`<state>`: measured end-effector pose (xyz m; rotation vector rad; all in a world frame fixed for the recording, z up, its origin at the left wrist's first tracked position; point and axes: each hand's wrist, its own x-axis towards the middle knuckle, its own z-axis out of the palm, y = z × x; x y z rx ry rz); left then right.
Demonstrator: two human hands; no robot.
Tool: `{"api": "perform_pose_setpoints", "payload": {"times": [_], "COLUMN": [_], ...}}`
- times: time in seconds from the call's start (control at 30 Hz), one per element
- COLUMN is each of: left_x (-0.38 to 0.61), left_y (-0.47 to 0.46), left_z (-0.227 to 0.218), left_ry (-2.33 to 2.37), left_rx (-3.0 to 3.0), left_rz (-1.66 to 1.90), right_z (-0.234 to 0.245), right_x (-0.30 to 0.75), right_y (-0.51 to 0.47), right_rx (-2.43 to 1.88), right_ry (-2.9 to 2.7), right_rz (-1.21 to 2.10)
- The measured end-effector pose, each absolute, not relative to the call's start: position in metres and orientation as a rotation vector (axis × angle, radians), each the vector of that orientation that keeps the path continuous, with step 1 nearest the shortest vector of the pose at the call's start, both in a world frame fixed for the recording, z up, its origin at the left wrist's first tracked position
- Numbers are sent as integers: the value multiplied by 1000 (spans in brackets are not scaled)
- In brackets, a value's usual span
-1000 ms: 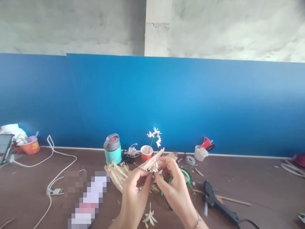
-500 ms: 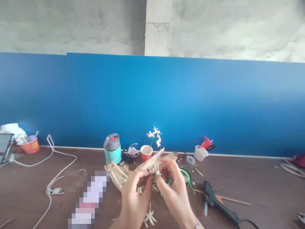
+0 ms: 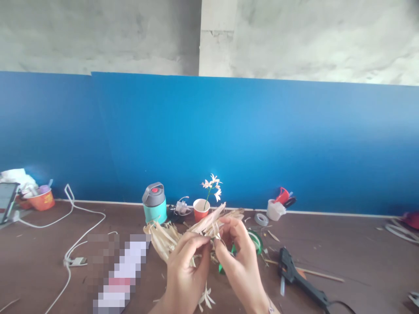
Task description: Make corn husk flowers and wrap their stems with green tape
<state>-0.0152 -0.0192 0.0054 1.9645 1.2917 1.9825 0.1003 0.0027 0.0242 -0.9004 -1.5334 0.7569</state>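
Near the middle of the table, my left hand (image 3: 187,264) has its thumb and forefinger pinched together. My right hand (image 3: 240,257) is closed in a pinch just beside it. Between the two sets of fingertips is a small pale dried-husk piece (image 3: 216,229), its lower end hidden by the fingers. Behind and left of the hands lies a heap of dried husks (image 3: 163,239). A loose white husk flower (image 3: 206,299) rests below, partly covered by my left hand. Green tape (image 3: 256,242) shows behind my right hand.
A black glue gun (image 3: 299,279) lies at right across a thin stick. Along the blue partition (image 3: 209,131) stand a teal flask (image 3: 155,207), a paper cup (image 3: 200,212) holding a flower stem, a tape roll (image 3: 261,219) and a white cup (image 3: 275,211). White cables (image 3: 70,244) trail at left.
My left forefinger has shifted slightly toward my right fingertips and the husk piece. Otherwise the hands and surrounding things stay in place.
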Motion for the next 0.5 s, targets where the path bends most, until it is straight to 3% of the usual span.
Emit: {"api": "perform_pose_setpoints", "payload": {"times": [0.5], "left_x": [-14], "left_y": [-19], "left_z": [6], "left_ry": [1372], "left_rx": [1881], "left_rz": [1945], "right_z": [27], "right_x": [100], "right_y": [-1], "right_rx": [-888], "right_ry": [-1561], "right_rz": [739]}}
